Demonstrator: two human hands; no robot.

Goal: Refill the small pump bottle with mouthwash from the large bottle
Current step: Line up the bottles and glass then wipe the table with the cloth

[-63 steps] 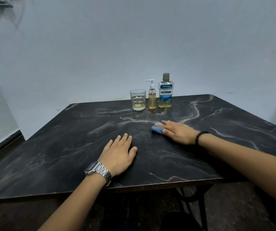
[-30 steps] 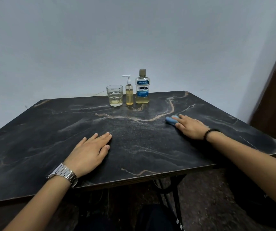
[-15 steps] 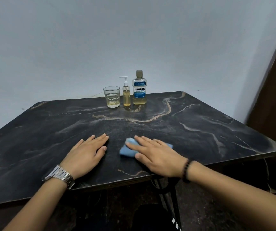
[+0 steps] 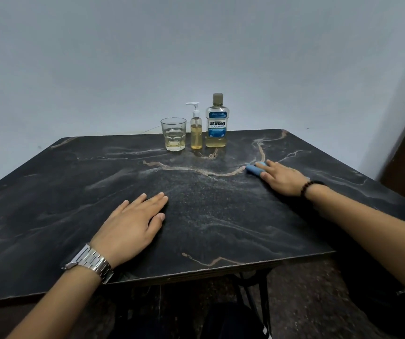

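Head view: right hand (image 4: 282, 177) on blue cloth (image 4: 253, 169)

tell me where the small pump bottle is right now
In the head view the small pump bottle stands upright at the table's far edge, between the glass on its left and the large mouthwash bottle on its right.

We seem to be in a plain room of a home: a bare pale wall (image 4: 196, 45) fills the upper frame, a dark marble-patterned bench (image 4: 221, 216) sits against it, and toiletries, a mouthwash bottle (image 4: 217, 121) and pump bottle (image 4: 196, 128), stand at centre.
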